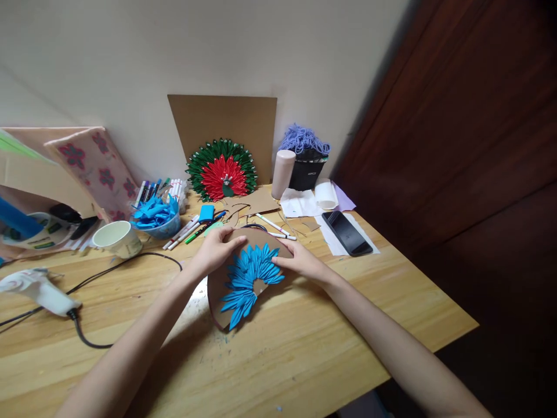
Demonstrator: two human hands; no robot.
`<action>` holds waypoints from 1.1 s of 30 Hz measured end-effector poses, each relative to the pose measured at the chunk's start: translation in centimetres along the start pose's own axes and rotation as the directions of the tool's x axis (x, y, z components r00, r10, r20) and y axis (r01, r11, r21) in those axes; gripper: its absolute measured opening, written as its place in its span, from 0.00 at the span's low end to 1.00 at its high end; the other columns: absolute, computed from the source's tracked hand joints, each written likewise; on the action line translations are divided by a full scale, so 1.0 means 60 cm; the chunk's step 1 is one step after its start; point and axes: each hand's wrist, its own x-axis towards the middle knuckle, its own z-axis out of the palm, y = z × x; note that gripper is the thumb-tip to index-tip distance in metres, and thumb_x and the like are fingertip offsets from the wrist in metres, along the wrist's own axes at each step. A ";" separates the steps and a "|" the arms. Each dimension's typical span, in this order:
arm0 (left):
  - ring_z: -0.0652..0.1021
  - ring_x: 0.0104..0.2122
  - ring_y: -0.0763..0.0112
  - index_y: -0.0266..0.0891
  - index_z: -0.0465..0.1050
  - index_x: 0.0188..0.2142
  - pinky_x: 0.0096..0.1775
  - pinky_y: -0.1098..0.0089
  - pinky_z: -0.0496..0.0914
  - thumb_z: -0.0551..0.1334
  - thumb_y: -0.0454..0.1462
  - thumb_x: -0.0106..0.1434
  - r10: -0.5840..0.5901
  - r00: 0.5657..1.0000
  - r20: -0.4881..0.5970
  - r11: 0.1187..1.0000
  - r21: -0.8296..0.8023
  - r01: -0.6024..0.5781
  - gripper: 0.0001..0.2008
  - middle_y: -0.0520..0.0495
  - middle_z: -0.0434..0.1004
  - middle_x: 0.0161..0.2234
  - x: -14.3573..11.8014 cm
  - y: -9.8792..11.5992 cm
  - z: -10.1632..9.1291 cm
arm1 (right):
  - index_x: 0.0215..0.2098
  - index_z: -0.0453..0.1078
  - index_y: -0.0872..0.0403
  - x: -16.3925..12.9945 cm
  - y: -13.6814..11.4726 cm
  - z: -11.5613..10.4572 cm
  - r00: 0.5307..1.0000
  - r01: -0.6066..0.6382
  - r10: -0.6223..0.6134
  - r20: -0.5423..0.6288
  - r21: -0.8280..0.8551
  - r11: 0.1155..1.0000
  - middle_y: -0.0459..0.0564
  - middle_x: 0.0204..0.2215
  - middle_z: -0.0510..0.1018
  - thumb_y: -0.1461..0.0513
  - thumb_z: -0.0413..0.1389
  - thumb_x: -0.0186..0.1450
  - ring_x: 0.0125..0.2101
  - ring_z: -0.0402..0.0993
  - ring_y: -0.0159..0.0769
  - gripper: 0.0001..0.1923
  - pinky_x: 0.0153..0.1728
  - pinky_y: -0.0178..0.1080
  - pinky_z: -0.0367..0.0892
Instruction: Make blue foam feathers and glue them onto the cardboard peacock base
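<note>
At table centre, left hand (216, 248) lies palm-down, fingers spread, on the far-left edge of a cardboard semicircle (217, 290); right hand (300, 262) presses flat, open, beside the blue paper petals (248, 278). Forearms converge. Glue gun (39, 289) near left; phone (347, 232) far right.

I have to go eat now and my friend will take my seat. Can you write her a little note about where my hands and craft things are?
Left hand: flat on the top left edge of the brown cardboard half-circle, gripping nothing.
Right hand: pressing the right side, fingertips at the blue paper petals.
Done: blue petals fan over much of the cardboard.
Left: bare cardboard shows around the fan and at the small centre gap.
Nearby: bowl of spare blue pieces, glue gun at the left, finished red and green fan by the wall.
</note>
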 end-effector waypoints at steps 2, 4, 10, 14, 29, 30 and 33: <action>0.67 0.19 0.77 0.35 0.68 0.26 0.22 0.76 0.62 0.60 0.42 0.53 0.003 1.000 -0.003 1.000 -0.006 -0.003 0.10 0.54 0.68 0.18 -0.002 0.001 0.002 | 0.54 0.62 0.53 0.000 -0.002 0.000 1.000 0.001 -0.001 -0.010 0.009 1.000 0.51 0.48 0.72 0.61 0.59 0.55 0.47 0.69 0.41 0.28 0.49 0.44 0.63; 0.69 0.20 0.76 0.35 0.68 0.27 0.22 0.76 0.63 0.60 0.42 0.53 0.004 1.000 0.000 1.000 -0.018 -0.004 0.10 0.52 0.70 0.20 -0.003 0.002 0.005 | 0.54 0.62 0.54 0.000 -0.002 -0.001 1.000 -0.012 0.012 -0.024 0.025 1.000 0.52 0.48 0.72 0.62 0.60 0.55 0.48 0.68 0.42 0.28 0.49 0.44 0.63; 0.70 0.20 0.75 0.34 0.70 0.29 0.22 0.75 0.64 0.59 0.42 0.54 0.050 0.997 -0.057 0.999 0.006 -0.050 0.11 0.51 0.72 0.21 -0.005 0.000 0.016 | 0.52 0.64 0.55 0.001 0.002 -0.003 0.998 -0.051 0.054 -0.042 0.077 0.996 0.52 0.45 0.74 0.64 0.59 0.53 0.46 0.70 0.41 0.28 0.46 0.43 0.65; 0.70 0.21 0.73 0.34 0.70 0.30 0.22 0.75 0.64 0.58 0.43 0.55 0.086 0.993 -0.076 0.996 0.042 -0.083 0.12 0.50 0.72 0.22 -0.004 -0.005 0.021 | 0.51 0.65 0.55 0.000 0.004 0.000 0.994 -0.068 0.078 -0.074 0.126 0.990 0.50 0.42 0.76 0.65 0.59 0.52 0.41 0.72 0.38 0.27 0.44 0.41 0.66; 0.70 0.19 0.75 0.34 0.72 0.37 0.19 0.76 0.64 0.60 0.44 0.54 -0.010 0.998 -0.056 1.000 0.002 0.010 0.16 0.49 0.74 0.24 -0.010 0.009 0.015 | 0.52 0.64 0.56 -0.002 -0.008 0.000 0.995 -0.096 0.099 -0.011 0.132 0.987 0.53 0.44 0.74 0.61 0.61 0.52 0.43 0.71 0.40 0.29 0.44 0.43 0.66; 0.70 0.19 0.75 0.34 0.72 0.37 0.19 0.76 0.64 0.61 0.43 0.54 -0.015 0.999 -0.052 1.000 -0.002 0.015 0.16 0.49 0.74 0.24 -0.010 0.009 0.014 | 0.52 0.64 0.56 -0.002 -0.009 -0.001 0.995 -0.099 0.100 0.000 0.133 0.986 0.54 0.45 0.74 0.60 0.61 0.52 0.43 0.71 0.41 0.29 0.44 0.43 0.66; 0.70 0.19 0.75 0.34 0.72 0.36 0.19 0.76 0.64 0.61 0.43 0.54 -0.020 0.998 -0.052 1.000 -0.004 0.020 0.15 0.49 0.73 0.23 -0.011 0.011 0.013 | 0.52 0.64 0.57 -0.002 -0.010 -0.002 0.996 -0.088 0.090 -0.008 0.133 0.987 0.54 0.45 0.74 0.59 0.59 0.54 0.44 0.71 0.41 0.27 0.46 0.44 0.65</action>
